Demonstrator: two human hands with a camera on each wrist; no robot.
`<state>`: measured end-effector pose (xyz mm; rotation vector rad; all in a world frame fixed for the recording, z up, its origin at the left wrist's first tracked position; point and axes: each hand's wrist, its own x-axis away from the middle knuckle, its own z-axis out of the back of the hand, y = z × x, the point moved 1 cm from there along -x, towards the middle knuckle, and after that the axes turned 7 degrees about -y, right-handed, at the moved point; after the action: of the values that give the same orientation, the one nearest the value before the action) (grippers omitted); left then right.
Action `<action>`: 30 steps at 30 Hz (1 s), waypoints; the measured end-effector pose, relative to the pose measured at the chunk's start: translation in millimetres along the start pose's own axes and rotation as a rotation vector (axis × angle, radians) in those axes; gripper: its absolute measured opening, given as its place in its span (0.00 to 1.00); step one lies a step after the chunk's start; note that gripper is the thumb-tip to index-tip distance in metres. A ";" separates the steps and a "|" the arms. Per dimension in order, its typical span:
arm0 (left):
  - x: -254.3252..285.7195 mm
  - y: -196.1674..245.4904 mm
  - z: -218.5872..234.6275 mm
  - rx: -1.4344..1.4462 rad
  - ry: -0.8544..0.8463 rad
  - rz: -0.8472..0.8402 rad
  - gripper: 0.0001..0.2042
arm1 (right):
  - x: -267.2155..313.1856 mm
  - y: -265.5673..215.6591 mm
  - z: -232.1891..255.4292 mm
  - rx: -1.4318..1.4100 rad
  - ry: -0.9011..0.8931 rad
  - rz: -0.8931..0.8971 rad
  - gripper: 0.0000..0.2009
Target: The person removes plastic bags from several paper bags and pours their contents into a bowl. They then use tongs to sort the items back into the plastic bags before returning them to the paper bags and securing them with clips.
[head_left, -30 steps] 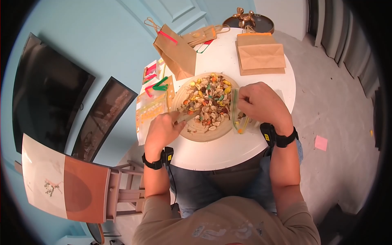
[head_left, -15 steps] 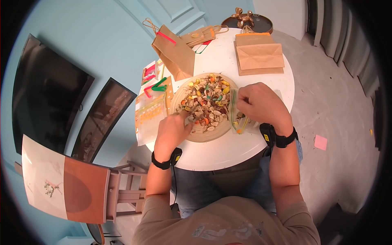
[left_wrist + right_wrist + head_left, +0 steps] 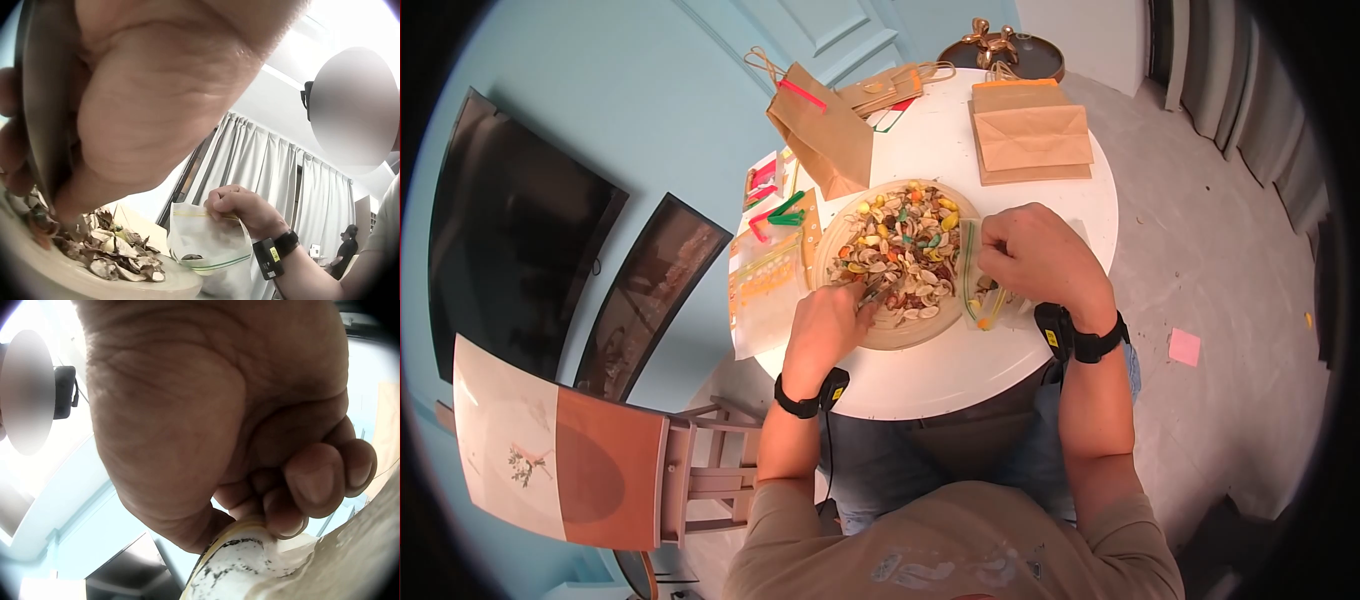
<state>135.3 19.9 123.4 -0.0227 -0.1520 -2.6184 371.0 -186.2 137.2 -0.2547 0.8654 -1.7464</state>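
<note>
Dried potpourri, pale petals with yellow, orange and green bits, is heaped on a round tan plate. My left hand is low over the plate's near left side, gripping metal tongs; in the left wrist view their lower end is down among the petals. My right hand pinches the rim of a clear zip bag at the plate's right edge. The bag's mouth hangs open towards the plate, with a few potpourri pieces inside.
A brown paper bag stands at the back left, before flat paper bags. A folded paper bag lies at the back right. Left of the plate are a patterned zip bag and green strips.
My left hand has moved right and inward over the plate, bringing the tongs into the potpourri. My right hand has kept holding the zip bag in place.
</note>
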 end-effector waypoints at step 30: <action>4.8 60.6 38.7 0.246 0.093 -0.298 0.17 | -1.7 -1.3 -2.2 0.003 0.029 0.026 0.10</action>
<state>160.7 -30.4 168.4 0.2236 -0.4759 -2.8687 369.4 -183.6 137.0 -0.2157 0.8838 -1.7305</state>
